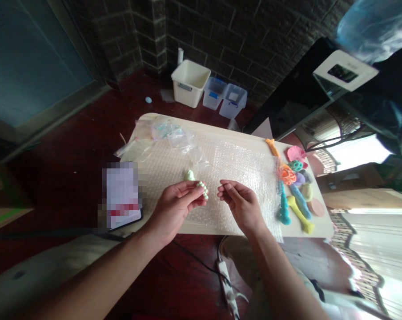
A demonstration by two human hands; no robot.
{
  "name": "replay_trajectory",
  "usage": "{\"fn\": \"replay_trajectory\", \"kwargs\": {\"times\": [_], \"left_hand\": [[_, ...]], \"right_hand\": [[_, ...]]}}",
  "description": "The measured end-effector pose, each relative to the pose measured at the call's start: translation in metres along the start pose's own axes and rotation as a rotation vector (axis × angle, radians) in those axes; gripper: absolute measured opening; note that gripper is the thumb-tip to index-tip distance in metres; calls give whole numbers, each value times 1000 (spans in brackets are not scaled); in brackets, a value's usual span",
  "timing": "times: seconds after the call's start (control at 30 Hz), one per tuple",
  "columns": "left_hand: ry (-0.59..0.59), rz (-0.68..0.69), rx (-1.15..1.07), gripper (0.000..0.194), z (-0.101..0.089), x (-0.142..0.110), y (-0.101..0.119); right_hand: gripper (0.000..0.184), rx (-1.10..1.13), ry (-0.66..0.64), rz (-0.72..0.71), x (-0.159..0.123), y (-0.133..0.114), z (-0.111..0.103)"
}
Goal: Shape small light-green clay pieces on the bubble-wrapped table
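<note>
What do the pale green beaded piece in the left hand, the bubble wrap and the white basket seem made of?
Pale green beaded piece: perhaps foam clay or plastic, seemingly matte; its rounded lumps leave it open.
Bubble wrap: clear, glossy plastic film; raised bubbles catch the light.
White basket: probably moulded plastic, softly matte; rigid, patterned walls suggest it.

Green beads [205, 191] matt; bubble wrap [246, 171] glossy plastic.

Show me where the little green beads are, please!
In the head view, the green beads are near the middle, held in the left hand over bubble wrap, left of the right hand.
</note>
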State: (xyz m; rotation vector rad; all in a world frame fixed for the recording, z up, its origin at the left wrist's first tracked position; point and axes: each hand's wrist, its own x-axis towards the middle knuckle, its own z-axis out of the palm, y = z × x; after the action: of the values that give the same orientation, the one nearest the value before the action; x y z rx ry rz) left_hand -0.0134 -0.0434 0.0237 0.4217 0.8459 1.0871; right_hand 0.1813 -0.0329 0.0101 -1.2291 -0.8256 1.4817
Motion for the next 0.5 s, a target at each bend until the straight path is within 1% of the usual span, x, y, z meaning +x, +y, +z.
{"fn": "replay_trajectory", "kwargs": {"times": [0.23, 0.5], "left_hand": [[0, -9, 27, 23, 1, -5, 0], [-35, -32, 63, 22, 3, -22, -1]], "right_hand": [[27, 110, 7, 70, -8, -7, -14], [28, 131, 14, 101, -34, -9, -35]]}}
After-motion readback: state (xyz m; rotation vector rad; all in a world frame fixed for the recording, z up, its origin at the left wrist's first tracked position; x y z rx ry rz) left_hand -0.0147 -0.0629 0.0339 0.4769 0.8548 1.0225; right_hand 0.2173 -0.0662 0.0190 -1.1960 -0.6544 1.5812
